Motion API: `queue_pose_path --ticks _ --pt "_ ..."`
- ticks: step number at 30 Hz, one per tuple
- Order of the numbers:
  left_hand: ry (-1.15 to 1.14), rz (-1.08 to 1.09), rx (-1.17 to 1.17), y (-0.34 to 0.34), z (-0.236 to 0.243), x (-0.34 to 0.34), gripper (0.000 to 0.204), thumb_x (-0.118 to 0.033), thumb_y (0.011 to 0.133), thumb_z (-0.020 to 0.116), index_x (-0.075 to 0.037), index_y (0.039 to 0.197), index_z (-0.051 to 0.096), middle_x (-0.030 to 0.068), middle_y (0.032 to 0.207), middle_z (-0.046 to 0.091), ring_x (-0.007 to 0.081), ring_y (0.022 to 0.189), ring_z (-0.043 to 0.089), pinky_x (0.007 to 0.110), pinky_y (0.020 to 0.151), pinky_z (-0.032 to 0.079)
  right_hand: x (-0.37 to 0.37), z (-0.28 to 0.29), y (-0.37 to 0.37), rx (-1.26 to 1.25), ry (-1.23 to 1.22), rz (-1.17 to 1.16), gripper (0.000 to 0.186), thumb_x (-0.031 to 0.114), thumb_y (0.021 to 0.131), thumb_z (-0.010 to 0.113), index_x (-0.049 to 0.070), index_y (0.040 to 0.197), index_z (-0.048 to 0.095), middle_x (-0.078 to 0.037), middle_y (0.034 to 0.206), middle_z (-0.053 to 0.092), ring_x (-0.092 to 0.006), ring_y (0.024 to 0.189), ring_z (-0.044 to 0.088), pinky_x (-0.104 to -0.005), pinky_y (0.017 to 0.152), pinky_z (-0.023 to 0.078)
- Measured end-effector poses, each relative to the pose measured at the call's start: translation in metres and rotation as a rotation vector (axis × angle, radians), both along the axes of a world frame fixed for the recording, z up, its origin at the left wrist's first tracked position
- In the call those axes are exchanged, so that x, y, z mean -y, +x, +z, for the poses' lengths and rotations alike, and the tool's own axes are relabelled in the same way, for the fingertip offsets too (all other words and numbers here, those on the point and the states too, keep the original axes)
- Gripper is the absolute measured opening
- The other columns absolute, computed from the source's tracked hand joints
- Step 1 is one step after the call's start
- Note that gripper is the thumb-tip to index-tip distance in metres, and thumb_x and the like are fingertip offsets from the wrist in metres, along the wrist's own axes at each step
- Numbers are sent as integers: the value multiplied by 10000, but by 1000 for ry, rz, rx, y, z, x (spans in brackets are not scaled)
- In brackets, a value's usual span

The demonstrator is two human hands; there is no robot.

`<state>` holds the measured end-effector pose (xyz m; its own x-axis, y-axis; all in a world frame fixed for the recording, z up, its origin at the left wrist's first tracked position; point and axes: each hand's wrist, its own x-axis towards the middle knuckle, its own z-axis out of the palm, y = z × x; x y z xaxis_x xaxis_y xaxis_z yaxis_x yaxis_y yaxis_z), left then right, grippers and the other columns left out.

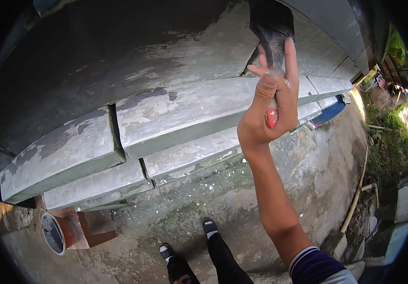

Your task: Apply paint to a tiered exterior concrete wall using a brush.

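Observation:
My right hand [272,94] is raised at the upper right of centre, closed round the handle of a wide, flat paintbrush [274,45]. Dark paint coats its head and much of the handle; the handle's red end [271,118] shows below my palm. The brush head lies over the upper part of a grey surface [204,57], partly covered in dark, wet-looking paint [95,52]. Whether it touches that surface I cannot tell. At the lower edge, by my left leg, a small skin-coloured patch [183,279] may be part of my left hand; no fingers can be made out.
Below the painted surface run pale stepped ledges [180,111] with dark gaps. A bucket [52,233] of dark grey liquid stands at the lower left by brown tiles [97,229]. White spots speckle the concrete floor [185,208]. Far right are a blue container [329,112], a pole [357,199] and plants [395,128].

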<state>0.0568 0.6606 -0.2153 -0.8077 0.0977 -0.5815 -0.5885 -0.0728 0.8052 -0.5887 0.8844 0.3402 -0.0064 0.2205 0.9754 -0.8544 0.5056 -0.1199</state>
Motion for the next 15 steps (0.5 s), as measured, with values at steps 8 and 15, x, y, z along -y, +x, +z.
queue_pose_path --ticks 8,15 --pt "100 -10 151 -17 44 -27 597 -445 883 622 -43 1301 477 236 1280 474 302 1213 440 411 1046 353 109 -5 17 -48 -67 58 258 56 946 478 -128 930 658 -343 1228 520 -391 1102 582 -380 816 552" --pt "-342 -125 55 -30 67 -30 336 -249 905 636 -95 1195 560 79 1131 618 210 1077 555 363 939 423 137 -7 25 -64 117 395 112 27 845 627 -75 883 655 -342 1247 501 -354 937 646 -322 743 565"
